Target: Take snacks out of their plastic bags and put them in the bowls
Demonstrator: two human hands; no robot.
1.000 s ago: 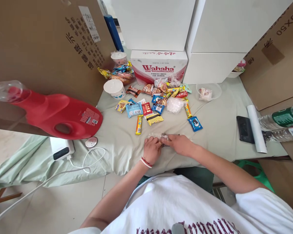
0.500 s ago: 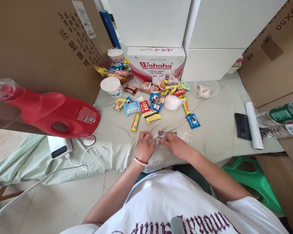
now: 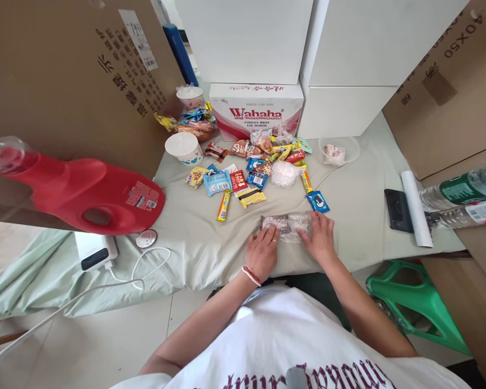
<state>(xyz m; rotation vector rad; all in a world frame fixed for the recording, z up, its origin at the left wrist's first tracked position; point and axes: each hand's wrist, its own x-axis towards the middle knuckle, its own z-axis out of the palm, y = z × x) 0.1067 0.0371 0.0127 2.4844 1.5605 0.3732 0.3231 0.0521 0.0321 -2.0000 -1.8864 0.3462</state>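
A dark brown snack packet (image 3: 279,223) lies at the near side of the table, partly covered by clear plastic wrap (image 3: 295,226). My left hand (image 3: 262,254) rests on it, fingers stretched flat across the packet's left half and pressing the film down. At the wrap's right end is my right hand (image 3: 322,239), its thumb and fingers gripping the edge of the film. Just beyond my right hand lies a blue cookie packet (image 3: 318,201). A yellow snack stick (image 3: 224,206) and a yellow packet (image 3: 251,198) lie farther back to the left.
Several wrapped snacks and a ball of crumpled clear plastic (image 3: 284,174) are spread before a Wahaha carton (image 3: 255,112). A paper cup (image 3: 183,148) and red jug (image 3: 101,189) stand left. To the right are a clear bowl (image 3: 352,153), phone (image 3: 397,210), white roll (image 3: 417,210) and bottles.
My left hand has moved right, onto the packet. My right hand has shifted from the packet to the wrap's right end. The film now lies flatter over the packet.
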